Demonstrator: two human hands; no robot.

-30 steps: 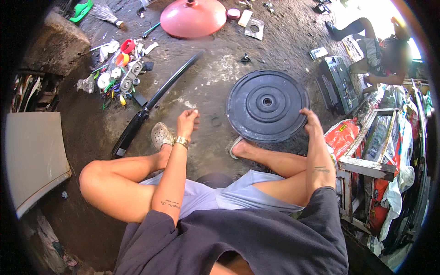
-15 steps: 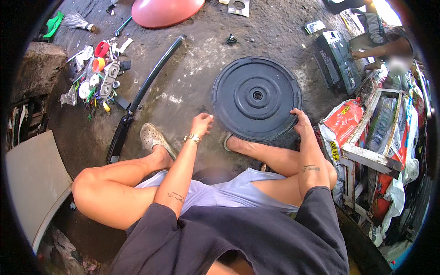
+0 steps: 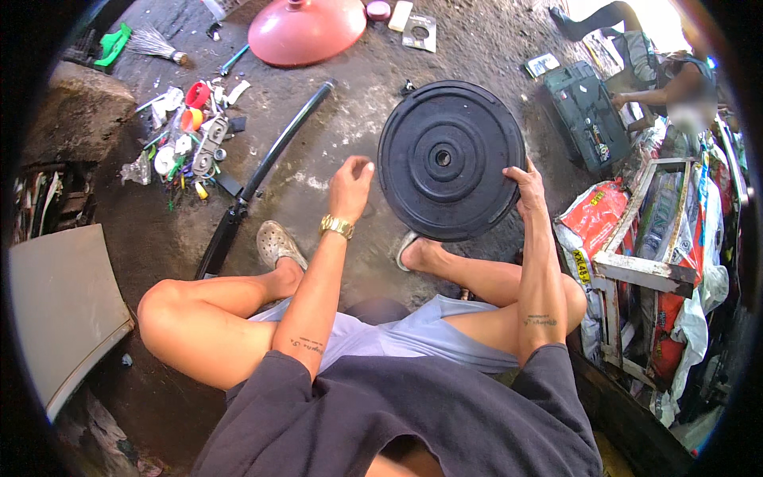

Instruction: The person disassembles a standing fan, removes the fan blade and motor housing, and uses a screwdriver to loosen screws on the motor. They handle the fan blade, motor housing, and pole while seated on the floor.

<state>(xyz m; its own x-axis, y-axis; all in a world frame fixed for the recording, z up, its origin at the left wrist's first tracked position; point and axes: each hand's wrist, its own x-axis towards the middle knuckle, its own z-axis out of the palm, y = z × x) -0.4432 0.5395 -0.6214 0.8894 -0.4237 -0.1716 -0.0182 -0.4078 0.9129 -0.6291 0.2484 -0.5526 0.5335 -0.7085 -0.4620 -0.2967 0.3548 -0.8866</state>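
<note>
A round black base (image 3: 445, 195), with raised rings and a hole at its centre, is in front of me. My right hand (image 3: 528, 189) grips its right rim, thumb on the top face and the other fingers partly hidden. Whether the base's far edge touches the ground, I cannot tell. Just off the left rim is my left hand (image 3: 350, 189), loosely curled, with nothing visible in it. To its left lies a long black pole (image 3: 270, 151) with a shiny upper section. My left wrist wears a gold watch (image 3: 337, 226).
Small plastic scraps (image 3: 187, 143) lie in a heap at the left. A pink dome-shaped base (image 3: 306, 32) sits at the far side. Beyond my right hand are a dark case (image 3: 588, 115), another person's arm (image 3: 648, 97), and a rusty metal frame (image 3: 640, 266) with sacks.
My right hand has shifted upward on the base's rim, and the base appears slightly raised or tilted. My left hand has moved forward, its fingers more curled. The view has shifted slightly.
</note>
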